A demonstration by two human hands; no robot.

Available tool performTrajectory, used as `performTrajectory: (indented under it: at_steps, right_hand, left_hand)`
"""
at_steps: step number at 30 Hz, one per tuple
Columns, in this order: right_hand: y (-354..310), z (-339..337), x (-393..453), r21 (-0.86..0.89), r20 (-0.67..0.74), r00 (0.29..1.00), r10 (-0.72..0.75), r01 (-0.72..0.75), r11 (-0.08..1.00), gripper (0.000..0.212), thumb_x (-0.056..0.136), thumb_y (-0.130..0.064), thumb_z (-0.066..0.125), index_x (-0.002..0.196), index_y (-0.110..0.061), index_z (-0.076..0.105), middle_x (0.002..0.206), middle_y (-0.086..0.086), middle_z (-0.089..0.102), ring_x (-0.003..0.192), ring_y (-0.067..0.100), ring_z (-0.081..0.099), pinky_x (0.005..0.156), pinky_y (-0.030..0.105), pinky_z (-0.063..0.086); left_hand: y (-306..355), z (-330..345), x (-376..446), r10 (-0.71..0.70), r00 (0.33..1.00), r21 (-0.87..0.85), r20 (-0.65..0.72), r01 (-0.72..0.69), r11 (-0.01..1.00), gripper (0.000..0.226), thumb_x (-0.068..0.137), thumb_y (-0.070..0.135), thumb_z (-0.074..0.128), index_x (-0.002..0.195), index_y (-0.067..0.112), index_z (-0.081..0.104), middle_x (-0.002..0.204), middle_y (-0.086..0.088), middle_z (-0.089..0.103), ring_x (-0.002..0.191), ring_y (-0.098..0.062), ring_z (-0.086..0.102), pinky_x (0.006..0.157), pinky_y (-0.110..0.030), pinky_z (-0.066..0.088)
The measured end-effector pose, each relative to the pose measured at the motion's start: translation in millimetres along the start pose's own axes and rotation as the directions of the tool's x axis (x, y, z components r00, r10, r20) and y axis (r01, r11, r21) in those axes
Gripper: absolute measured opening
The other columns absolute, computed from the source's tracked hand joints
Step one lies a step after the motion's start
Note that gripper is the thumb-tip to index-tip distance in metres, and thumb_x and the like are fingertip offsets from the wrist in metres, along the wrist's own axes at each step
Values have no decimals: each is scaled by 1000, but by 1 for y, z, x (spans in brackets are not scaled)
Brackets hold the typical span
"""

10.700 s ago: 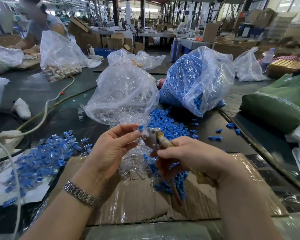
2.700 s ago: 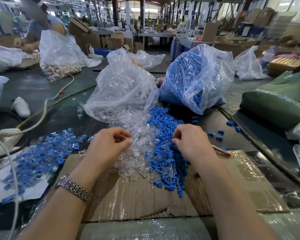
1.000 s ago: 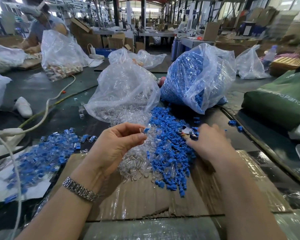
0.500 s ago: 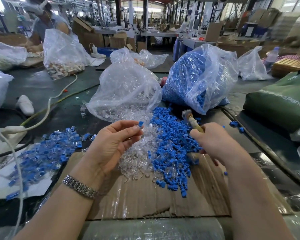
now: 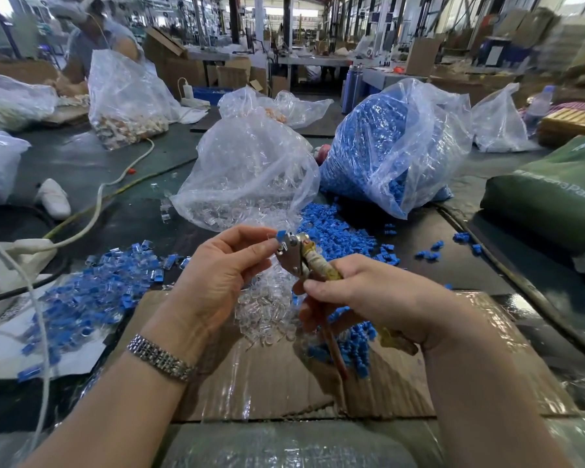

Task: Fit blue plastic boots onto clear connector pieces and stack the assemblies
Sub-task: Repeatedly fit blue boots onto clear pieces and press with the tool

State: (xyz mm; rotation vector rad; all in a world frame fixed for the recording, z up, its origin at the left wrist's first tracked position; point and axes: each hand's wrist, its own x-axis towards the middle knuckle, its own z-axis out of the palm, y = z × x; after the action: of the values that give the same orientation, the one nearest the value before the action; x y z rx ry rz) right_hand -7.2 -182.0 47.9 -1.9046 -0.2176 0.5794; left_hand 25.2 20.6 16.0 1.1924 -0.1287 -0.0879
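Blue boot (image 5: 280, 235), apparently on a clear piece, sits pinched between the left hand's (image 5: 222, 270) thumb and fingertips against the metal head of the pliers (image 5: 294, 256), whose handles the right hand (image 5: 368, 298) grips.

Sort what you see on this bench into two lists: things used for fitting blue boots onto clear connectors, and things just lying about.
In use: left hand pinching a blue boot; right hand gripping the hand tool; loose clear connectors; loose blue boots; finished assemblies.

Lying about: green bag; white cable; bag of pale parts.
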Motion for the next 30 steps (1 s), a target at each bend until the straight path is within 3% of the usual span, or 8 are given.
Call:
performTrajectory:
  at_steps: [5,11,15,20,23,26,28,30]
  right_hand:
    - [0,4,2,-29,-16,1000,2,-2,1000,40,105,-24,56,119,13,58,89,16,76,78,20,74,72,31,61]
    - [3,9,7,-93,-102,995,20,-29,995,44,102,-42,58,96,1,67,72,6,71,67,30,74,72,42,62]
    - [5,13,13,-87,-122,992,21,-32,996,42,101,-45,58,87,-7,67,70,6,72,62,29,73,61,37,59]
    - [4,2,10,-68,-128,992,12,-21,997,49,96,-59,57,101,-13,73,84,5,78,77,26,77,81,44,60]
    - [5,-14,4,-118,-346,938,-33,-8,993,39,97,-53,59,93,-15,70,78,1,73,66,18,72,71,38,59]
    - [13,-30,3,-348,-601,796,-67,-186,919,32,94,-42,62,76,-16,55,70,0,59,62,19,56,57,36,43]
    - [19,-35,4,-444,-664,747,-38,-354,823,27,91,-37,60,77,-17,49,81,5,58,72,23,55,57,34,35]
    - [25,-35,7,-485,-686,727,17,-475,734,25,89,-34,59,81,-14,47,99,11,58,88,31,57,66,35,40]
  left_hand:
    - [-3,2,-2,54,998,168,-25,-50,985,18,63,24,80,81,23,81,84,1,77,72,-5,65,69,-17,52]
    - [-9,3,-3,99,994,241,-44,-85,967,16,68,21,79,84,20,79,81,2,77,71,-1,65,62,-12,50]
    - [-10,-2,-1,80,994,239,-70,-61,969,17,68,25,80,85,23,81,83,-1,77,74,-5,65,64,-17,51]
    - [-5,-11,3,183,972,281,-146,-136,950,14,76,15,82,89,21,78,91,-2,77,80,-10,69,67,-21,58]
    - [5,-37,8,369,872,646,-321,-84,759,16,85,9,76,94,22,74,92,-1,74,86,-15,69,78,-34,59]
    - [11,-55,7,517,771,916,-372,215,339,17,84,9,67,94,21,71,105,-10,62,103,-33,58,90,-49,50]
    - [8,-54,7,537,795,959,-282,236,155,22,82,7,67,96,23,72,109,-13,58,111,-37,50,95,-50,44]
    - [3,-48,8,460,878,986,-134,73,148,26,82,5,66,100,22,74,104,-6,59,104,-29,55,94,-47,48]
